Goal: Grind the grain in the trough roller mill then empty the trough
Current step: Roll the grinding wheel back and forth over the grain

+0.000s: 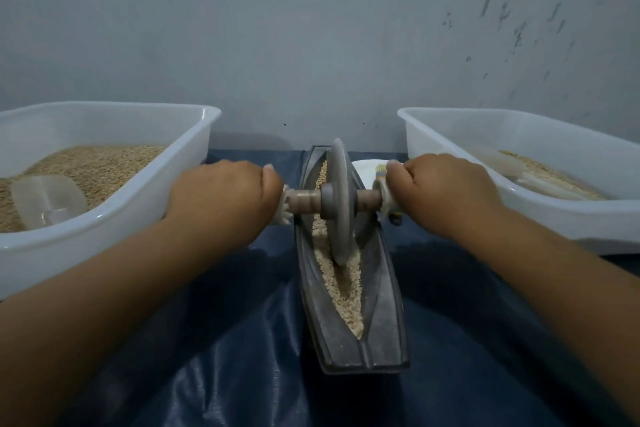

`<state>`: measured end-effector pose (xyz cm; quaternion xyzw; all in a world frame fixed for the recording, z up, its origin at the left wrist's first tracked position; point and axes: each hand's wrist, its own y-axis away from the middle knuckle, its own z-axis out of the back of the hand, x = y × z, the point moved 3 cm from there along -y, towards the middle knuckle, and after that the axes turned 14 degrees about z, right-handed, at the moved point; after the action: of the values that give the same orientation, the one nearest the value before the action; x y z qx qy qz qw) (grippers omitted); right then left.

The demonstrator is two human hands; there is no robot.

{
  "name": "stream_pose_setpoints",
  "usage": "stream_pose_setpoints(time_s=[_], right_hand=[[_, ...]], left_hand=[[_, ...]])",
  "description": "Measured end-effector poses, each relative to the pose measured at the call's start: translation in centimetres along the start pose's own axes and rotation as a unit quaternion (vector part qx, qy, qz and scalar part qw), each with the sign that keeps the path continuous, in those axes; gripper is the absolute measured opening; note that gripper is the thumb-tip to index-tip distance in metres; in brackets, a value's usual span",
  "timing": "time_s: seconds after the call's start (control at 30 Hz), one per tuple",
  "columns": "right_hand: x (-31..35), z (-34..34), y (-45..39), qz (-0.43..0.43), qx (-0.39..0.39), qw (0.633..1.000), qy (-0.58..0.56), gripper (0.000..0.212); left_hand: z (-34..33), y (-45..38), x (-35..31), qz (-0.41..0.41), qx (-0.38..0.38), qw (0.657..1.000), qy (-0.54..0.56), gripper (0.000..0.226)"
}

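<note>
A long dark grey trough [382, 319] lies lengthwise in front of me on a blue sheet. Pale crushed grain [344, 291] fills its groove. A grey roller wheel [338, 201] stands upright in the groove, about the middle of the trough, on a wooden axle [304, 202] that sticks out to both sides. My left hand [221, 198] grips the left end of the axle, and my right hand [446, 192] grips the right end. White ribbed pieces show on the axle beside each fist.
A white tub [114, 218] at the left holds whole grain and a clear plastic scoop [48, 199]. A second white tub [561, 218] at the right holds some grain and another scoop. A small white dish [365, 168] sits behind the axle. A grey wall stands close behind.
</note>
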<state>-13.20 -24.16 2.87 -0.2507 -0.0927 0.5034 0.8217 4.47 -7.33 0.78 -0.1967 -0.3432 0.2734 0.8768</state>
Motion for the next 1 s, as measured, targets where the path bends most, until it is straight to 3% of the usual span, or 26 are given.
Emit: stream_pose_setpoints(time_s=[0.1, 0.2, 0.33, 0.7, 0.77, 0.9, 1.0], right_hand=[[-0.6, -1.8, -2.1, -0.023, -0.056, 0.998, -0.017, 0.057], [-1.0, -2.4, -3.3, -0.037, -0.064, 0.997, -0.014, 0.055], [-0.4, -1.8, -2.3, -0.009, -0.061, 0.998, 0.008, 0.053], [0.9, 3.7, 3.0, 0.021, 0.091, 0.996, -0.011, 0.060], [0.9, 3.0, 2.5, 0.007, 0.072, 0.997, -0.008, 0.057], [0.7, 0.3, 0.3, 0.020, -0.038, 0.998, 0.035, 0.056], [-0.1, -1.5, -2.0, 0.008, -0.072, 0.997, 0.024, 0.056]], left_hand=[[-1.3, -3.2, -0.3, 0.027, 0.015, 0.999, -0.007, 0.040], [-2.0, -4.7, -0.4, 0.045, 0.030, 0.998, 0.015, 0.030], [-1.8, -3.5, -0.3, 0.033, 0.021, 0.999, 0.021, 0.038], [1.3, 3.4, 1.0, -0.055, 0.036, 0.995, 0.076, 0.057], [0.8, 2.9, 0.7, -0.044, 0.041, 0.996, 0.069, 0.057], [-1.1, 0.1, 0.1, 0.016, 0.044, 0.998, 0.037, 0.056], [-1.7, -2.3, -0.2, 0.067, 0.034, 0.997, 0.034, 0.043]])
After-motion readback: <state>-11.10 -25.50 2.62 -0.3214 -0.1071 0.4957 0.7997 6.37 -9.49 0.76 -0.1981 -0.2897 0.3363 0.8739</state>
